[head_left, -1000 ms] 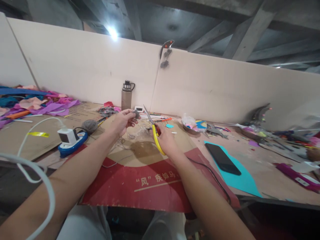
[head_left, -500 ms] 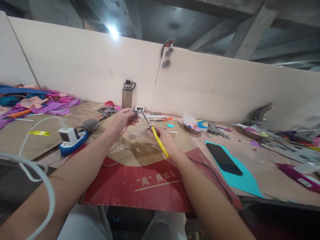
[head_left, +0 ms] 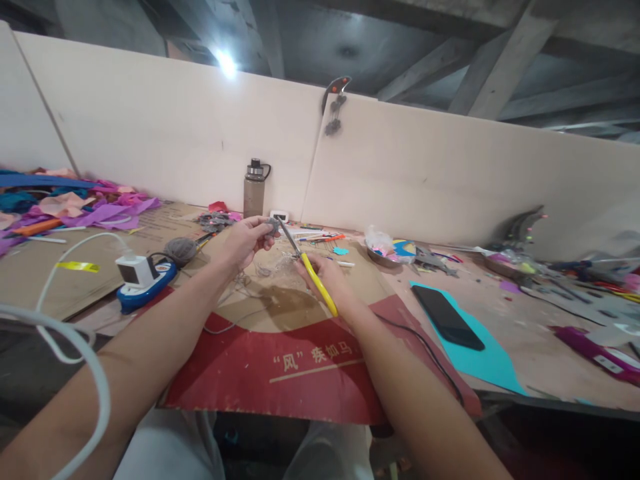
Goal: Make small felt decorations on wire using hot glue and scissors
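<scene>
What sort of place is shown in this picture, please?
Probably a handicraft workshop: coloured scraps lie heaped at the left, with what looks like a ball of grey yarn nearby, and the right hand holds yellow-handled scissors.

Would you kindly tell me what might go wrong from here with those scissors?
The yellow-handled scissors in the right hand point toward the grey fluffy piece pinched in the left hand, so a slip might nick that hand. Loose strands lie on the cardboard near both hands and could perhaps snag or tangle.
</scene>
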{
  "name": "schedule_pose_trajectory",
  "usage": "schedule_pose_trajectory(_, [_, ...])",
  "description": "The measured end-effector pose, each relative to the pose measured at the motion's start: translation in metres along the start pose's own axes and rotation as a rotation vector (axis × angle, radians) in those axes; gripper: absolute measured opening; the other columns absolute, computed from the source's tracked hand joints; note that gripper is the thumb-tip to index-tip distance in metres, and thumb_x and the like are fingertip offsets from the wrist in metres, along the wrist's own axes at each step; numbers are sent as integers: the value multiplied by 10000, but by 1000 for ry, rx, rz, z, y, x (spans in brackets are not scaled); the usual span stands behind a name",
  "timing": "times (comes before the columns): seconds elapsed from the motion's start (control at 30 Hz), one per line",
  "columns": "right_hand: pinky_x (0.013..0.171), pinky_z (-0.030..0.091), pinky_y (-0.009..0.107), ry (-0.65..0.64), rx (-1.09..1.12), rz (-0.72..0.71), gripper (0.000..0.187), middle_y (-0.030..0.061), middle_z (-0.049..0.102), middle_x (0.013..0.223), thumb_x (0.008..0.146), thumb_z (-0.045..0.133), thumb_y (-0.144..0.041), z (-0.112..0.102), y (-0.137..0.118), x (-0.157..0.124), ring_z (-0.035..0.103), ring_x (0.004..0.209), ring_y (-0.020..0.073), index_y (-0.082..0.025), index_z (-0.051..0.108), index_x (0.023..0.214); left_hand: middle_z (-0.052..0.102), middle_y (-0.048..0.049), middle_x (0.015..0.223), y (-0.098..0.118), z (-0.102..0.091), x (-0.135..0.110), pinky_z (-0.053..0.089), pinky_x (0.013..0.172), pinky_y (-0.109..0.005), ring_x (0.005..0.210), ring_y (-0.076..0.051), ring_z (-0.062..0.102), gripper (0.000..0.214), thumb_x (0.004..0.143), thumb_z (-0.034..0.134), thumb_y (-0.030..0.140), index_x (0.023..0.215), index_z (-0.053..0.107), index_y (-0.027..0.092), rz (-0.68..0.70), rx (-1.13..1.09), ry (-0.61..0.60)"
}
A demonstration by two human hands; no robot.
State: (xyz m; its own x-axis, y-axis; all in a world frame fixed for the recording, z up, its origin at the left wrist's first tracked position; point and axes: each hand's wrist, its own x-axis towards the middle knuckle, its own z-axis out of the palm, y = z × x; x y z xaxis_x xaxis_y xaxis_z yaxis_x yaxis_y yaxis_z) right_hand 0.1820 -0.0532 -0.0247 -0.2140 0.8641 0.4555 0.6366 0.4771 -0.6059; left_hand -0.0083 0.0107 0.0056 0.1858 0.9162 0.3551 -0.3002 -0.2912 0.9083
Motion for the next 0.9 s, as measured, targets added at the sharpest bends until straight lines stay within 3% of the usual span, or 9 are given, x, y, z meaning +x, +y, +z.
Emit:
schedule_pose_trajectory(0.13, [468,348,220,4,15,18,253,-42,475,488,830,468,-414,0,-3,-1,447,460,103,-207,537,702,640,-57,674,0,1,0,354,437,-193,481,-66,502,224,648,721,279,766,643,106,8,60,5])
schedule_pose_trajectory(0.33, [455,367,220,15,109,104,225,-46,478,487,835,452,-402,1,-7,-2,440,419,101,-210,557,785,635,-32,681,0,3,-1,345,445,-191,485,-66,502,271,628,724,212,856,604,129,63,78,52])
schedule_pose_trajectory(0.5, [575,411,251,138,5,-14,215,-5,577,668,816,495,-394,-2,1,1,515,575,131,-199,570,868,605,-16,641,0,0,0,302,433,-179,465,-45,446,170,625,696,188,725,567,139,67,32,70])
schedule_pose_trajectory(0.63, [647,414,269,135,-46,-75,282,28,617,812,845,461,-391,-4,3,2,536,684,152,-189,539,1024,513,19,584,1,0,1,254,415,-178,445,-32,367,131,619,675,181,685,571,138,33,-31,31])
schedule_pose_trajectory(0.9, [646,385,272,160,-268,-47,313,47,625,777,873,441,-433,-2,4,-1,531,678,166,-191,589,1008,396,47,535,2,6,-4,240,429,-189,444,-33,299,106,599,664,170,632,568,140,-10,-20,-33])
